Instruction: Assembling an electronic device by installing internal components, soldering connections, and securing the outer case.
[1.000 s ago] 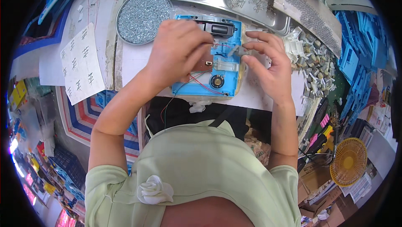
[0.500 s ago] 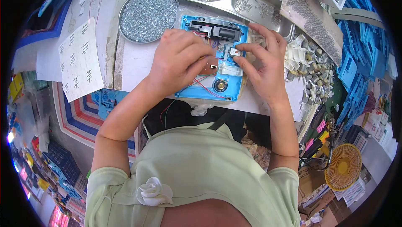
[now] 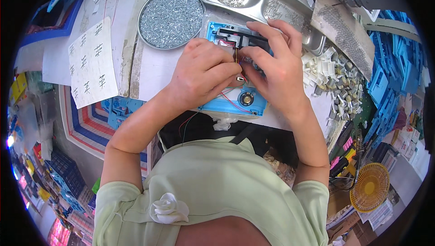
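So the biggest thing here is the white table (image 3: 154, 71), with loads of blue panels (image 3: 394, 78) heaped off to the right. Up top there's a steel tray (image 3: 263, 8), its compartments holding small metal bits. A pile of white parts (image 3: 337, 76) sits right of the work, and a round dish (image 3: 163, 48) full of silvery screws (image 3: 171, 19) is up and to the left.

Left of that, a sheet (image 3: 93, 64) has what looks like one dark handwritten character, repeated nine times in slanting rows.

The blue case (image 3: 222, 106) lies open at the middle of the table, below the tray, both hands over it. Left hand (image 3: 204, 71) is curled up, thumb and index close together over the brown board (image 3: 234, 82); can't tell if it's pinching anything. Right hand (image 3: 278, 71) is half open, fingers arched over the case's right side, thumb and index tips near its middle; can't tell what's between them.

Smaller stuff inside: a round speaker (image 3: 246, 98) low down, a tiny switch (image 3: 240, 78) on the board, and thin red wires (image 3: 235, 104).
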Demonstrator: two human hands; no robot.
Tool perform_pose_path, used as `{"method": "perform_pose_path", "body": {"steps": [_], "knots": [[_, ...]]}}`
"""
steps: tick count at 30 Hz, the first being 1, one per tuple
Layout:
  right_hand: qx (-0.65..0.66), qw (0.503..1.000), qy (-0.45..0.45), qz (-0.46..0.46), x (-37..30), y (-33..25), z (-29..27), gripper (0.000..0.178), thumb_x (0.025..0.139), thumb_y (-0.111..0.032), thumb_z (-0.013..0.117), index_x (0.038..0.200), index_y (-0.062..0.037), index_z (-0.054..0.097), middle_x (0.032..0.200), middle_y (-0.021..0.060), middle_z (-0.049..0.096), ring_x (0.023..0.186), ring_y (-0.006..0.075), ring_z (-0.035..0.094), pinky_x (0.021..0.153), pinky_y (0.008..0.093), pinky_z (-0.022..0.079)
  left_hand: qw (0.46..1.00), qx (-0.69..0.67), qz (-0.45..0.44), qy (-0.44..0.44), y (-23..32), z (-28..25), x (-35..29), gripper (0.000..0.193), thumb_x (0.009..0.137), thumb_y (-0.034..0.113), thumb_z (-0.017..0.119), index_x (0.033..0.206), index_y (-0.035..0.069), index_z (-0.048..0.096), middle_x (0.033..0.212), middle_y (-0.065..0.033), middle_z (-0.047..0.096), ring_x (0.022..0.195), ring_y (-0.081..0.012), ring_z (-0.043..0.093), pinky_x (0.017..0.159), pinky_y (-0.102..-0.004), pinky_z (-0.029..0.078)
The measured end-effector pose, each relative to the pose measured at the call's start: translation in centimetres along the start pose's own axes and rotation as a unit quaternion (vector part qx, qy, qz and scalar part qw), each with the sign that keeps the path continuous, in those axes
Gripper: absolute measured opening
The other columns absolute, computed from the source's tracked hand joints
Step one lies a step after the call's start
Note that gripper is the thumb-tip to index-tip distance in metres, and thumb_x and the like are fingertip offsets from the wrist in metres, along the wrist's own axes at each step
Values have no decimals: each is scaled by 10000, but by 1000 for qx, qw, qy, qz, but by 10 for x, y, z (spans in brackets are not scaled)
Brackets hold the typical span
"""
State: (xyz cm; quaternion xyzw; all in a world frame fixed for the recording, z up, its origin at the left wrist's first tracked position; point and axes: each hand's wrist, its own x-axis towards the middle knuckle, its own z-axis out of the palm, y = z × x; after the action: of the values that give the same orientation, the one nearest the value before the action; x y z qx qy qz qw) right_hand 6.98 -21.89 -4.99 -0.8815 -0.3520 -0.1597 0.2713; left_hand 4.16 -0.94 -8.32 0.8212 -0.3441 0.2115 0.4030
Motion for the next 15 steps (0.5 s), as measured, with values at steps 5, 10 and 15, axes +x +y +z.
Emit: {"method": "perform_pose_path", "body": {"steps": [5,10,15], "knots": [[6,1000,18,-20,-4,2,4,210,685,-40,790,877,-84,717,1216,82,683,1194,380,533,884,435,521,1000,-6,3,9,-1,1,-1,284,680,57,844,938,93,730,877,-39,631,786,-241,599,769,-399,442],[14,1000,16,-3,-14,5,3,196,698,-59,789,871,-89,701,1196,68,691,1191,373,541,886,437,521,1000,-7,11,6,-2,-3,-2,276,670,78,848,924,108,742,909,-35,616,774,-233,588,738,-390,422],[14,997,62,35,-17,6,4,229,690,-75,789,888,-110,680,1056,36,694,1066,331,571,846,417,496,999,15,30,-26,0,-10,-2,295,633,120,829,918,135,756,908,-16,549,787,-219,553,741,-392,407]]}}
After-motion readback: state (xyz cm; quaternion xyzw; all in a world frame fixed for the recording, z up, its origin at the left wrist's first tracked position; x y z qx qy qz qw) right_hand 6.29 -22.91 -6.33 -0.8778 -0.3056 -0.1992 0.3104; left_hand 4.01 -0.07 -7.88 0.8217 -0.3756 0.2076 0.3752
